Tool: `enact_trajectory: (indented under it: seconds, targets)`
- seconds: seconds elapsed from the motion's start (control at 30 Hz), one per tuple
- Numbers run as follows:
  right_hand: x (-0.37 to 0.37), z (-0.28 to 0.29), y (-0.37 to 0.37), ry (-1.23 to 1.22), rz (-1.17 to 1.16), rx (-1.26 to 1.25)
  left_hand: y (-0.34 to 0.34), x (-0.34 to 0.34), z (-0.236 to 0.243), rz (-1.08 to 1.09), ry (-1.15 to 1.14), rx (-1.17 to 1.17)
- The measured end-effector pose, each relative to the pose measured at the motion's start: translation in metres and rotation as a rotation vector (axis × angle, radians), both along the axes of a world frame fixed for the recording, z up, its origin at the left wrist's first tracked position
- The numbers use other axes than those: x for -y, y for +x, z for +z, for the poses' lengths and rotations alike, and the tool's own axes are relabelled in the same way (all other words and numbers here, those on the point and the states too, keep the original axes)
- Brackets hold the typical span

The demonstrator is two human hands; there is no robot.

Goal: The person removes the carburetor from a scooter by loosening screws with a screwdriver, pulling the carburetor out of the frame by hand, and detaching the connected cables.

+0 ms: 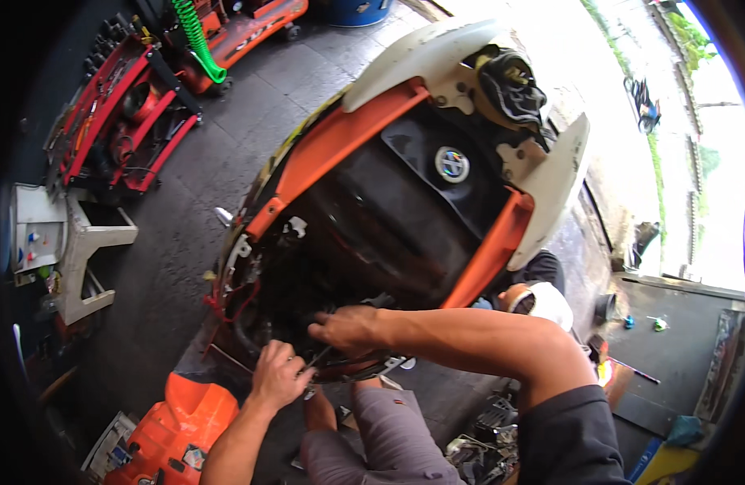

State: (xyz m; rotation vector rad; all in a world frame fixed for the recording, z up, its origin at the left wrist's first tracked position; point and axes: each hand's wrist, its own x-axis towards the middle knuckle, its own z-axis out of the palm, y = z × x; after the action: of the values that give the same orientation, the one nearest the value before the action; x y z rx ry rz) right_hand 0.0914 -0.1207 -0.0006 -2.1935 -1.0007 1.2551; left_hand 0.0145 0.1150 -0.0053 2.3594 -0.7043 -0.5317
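Note:
A stripped motor scooter body (313,153) lies across the middle, with orange side rails, white panels and a dark inner compartment. A round silver cap (451,164) sits on its black tank section. At the near end is an open, shadowed cavity (287,279) with wires and brackets. My right hand (350,330) reaches into it, fingers curled; their tips are lost in the dark. My left hand (280,377) is closed at the cavity's near rim, thumb and fingers pinched by a thin pale strip. What either hand grips is too small or hidden to name.
A red tool cart (158,166) and a grey-white stool (88,242) stand at the left. An orange body panel (178,428) lies near my left forearm. Loose metal parts (485,440) lie below my right arm. Another person in a white cap (550,305) is close behind the scooter's right side.

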Motion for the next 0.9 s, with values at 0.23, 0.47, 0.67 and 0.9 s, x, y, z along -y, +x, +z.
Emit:
enact_trajectory:
  seconds: [0.23, 0.47, 0.67, 0.9]
  targets:
    - [-0.024, 0.0, -0.012, 0.022, 0.119, -0.008, -0.007, -0.011, -0.006, 0.017, 0.016, -0.02]
    - [-0.016, 0.007, -0.005, -0.093, 0.076, 0.004, -0.003, -0.003, 0.0, 0.025, 0.006, -0.092]
    - [-0.023, -0.002, -0.012, 0.044, 0.067, 0.172, -0.004, -0.011, 0.001, 0.033, -0.03, -0.109]
    - [-0.029, 0.003, -0.014, -0.086, 0.188, 0.029, -0.005, -0.015, -0.001, 0.02, -0.043, -0.128]
